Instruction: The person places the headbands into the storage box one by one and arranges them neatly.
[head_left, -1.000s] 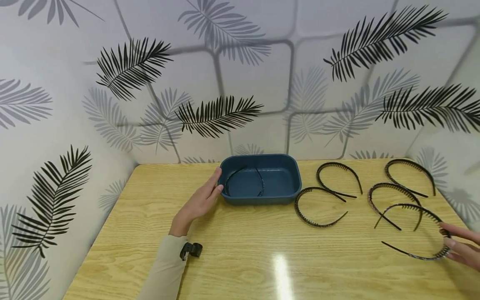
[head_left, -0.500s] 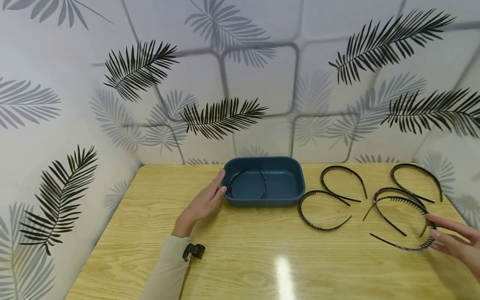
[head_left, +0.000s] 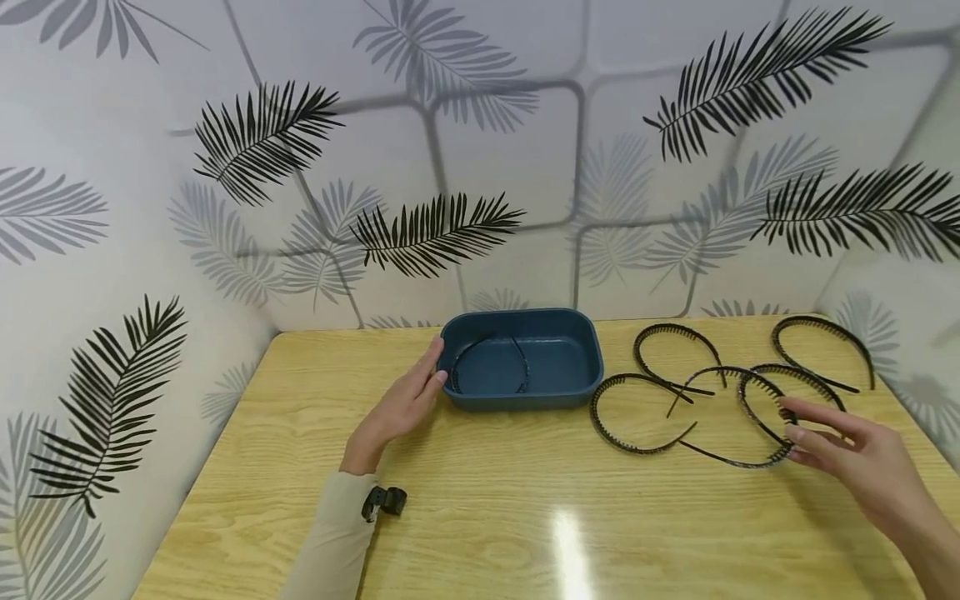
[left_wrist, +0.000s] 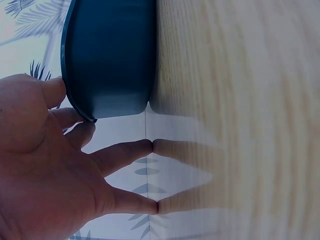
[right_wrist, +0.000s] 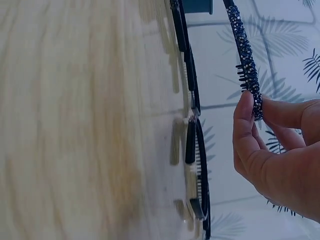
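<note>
My left hand (head_left: 393, 408) rests against the left end of a dark blue box (head_left: 525, 402). In the left wrist view, the thumb and some fingers touch the box's rim, while two other fingers reach straight down to the tabletop. One dark headband (head_left: 454, 372) lies inside the box. Between thumb and fingers, my right hand (head_left: 862, 458) pinches a toothed headband (head_left: 750, 465), raised above the table. The right wrist view shows that held headband (right_wrist: 243, 47) covered in dark glitter, apart from the ones lying lower.
Several black toothed headbands lie on the wooden table (head_left: 465, 517) right of the box: one headband (head_left: 637, 451) close beside it, one headband (head_left: 678, 327) behind, others farther right. A leaf-patterned wall (head_left: 510, 183) stands at the back. A black strap device (head_left: 384, 502) sits on my left wrist.
My right hand has carried the pinched headband leftward from the right edge, above the headbands on the table. My left hand and the box stay in place.
</note>
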